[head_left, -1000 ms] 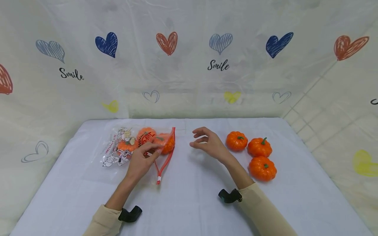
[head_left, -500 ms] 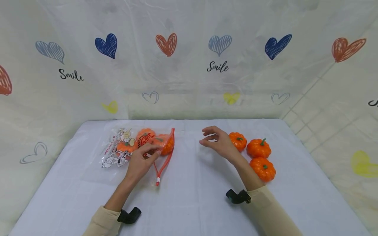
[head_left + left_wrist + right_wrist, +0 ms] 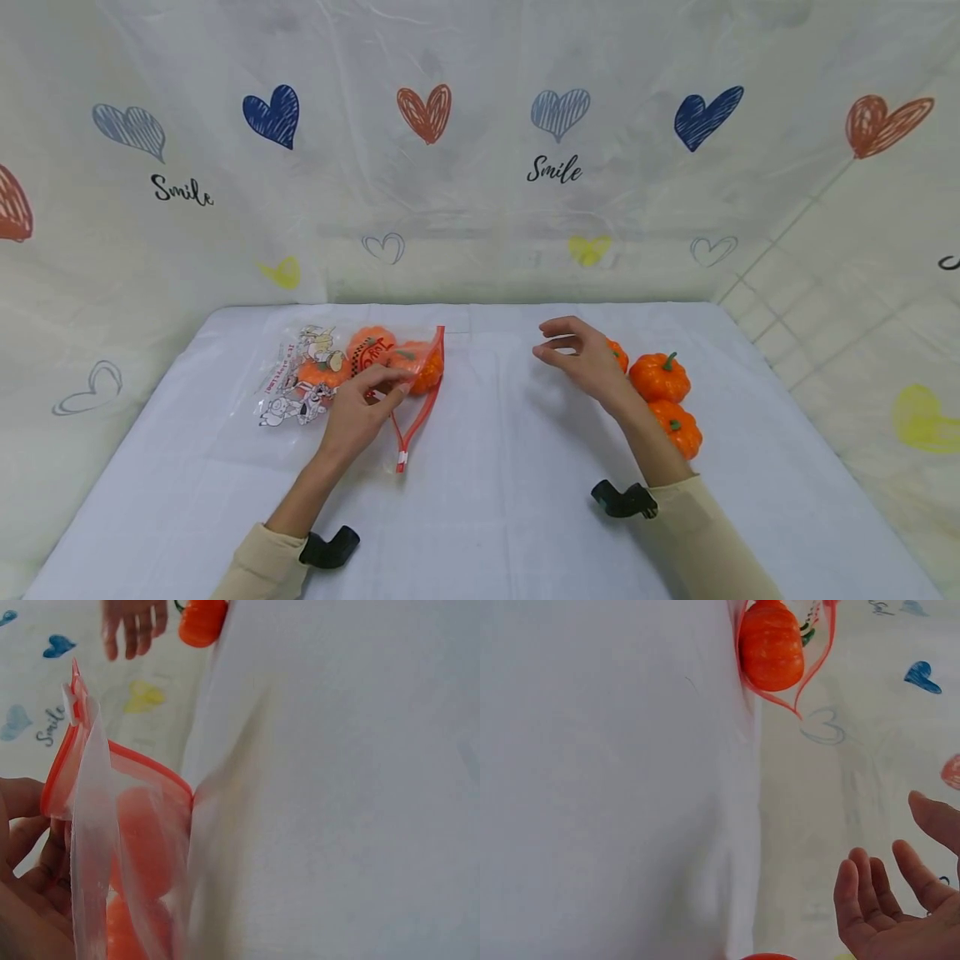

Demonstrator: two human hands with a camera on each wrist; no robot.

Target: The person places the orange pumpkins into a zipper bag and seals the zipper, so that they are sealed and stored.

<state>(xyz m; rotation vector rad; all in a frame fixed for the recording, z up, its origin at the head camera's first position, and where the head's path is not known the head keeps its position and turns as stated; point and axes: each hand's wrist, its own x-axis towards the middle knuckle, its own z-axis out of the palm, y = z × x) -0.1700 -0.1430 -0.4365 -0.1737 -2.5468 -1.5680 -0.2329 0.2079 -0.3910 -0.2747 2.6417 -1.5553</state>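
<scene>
My left hand (image 3: 362,408) pinches the upper layer at the mouth of a clear zip bag (image 3: 281,442) with a red zipper edge (image 3: 427,408) and printed cartoon figures. The bag lies on the left of the table, its mouth held apart and facing right. Several small orange pumpkins (image 3: 371,343) are inside, one right at the opening, as the right wrist view also shows with its pumpkin (image 3: 771,649). My right hand (image 3: 581,358) hovers with loosely bent fingers and nothing in them, left of three loose pumpkins (image 3: 660,377). Its wrist and forearm partly hide two of those.
A white cloth covers the table (image 3: 465,517). Behind it hangs a pale sheet (image 3: 480,192) printed with hearts and "Smile". Black wrist mounts (image 3: 330,547) sit on both forearms.
My right hand has moved right, away from the bag and toward the loose pumpkins, and now covers part of the nearest one. My left hand and the bag have stayed in place.
</scene>
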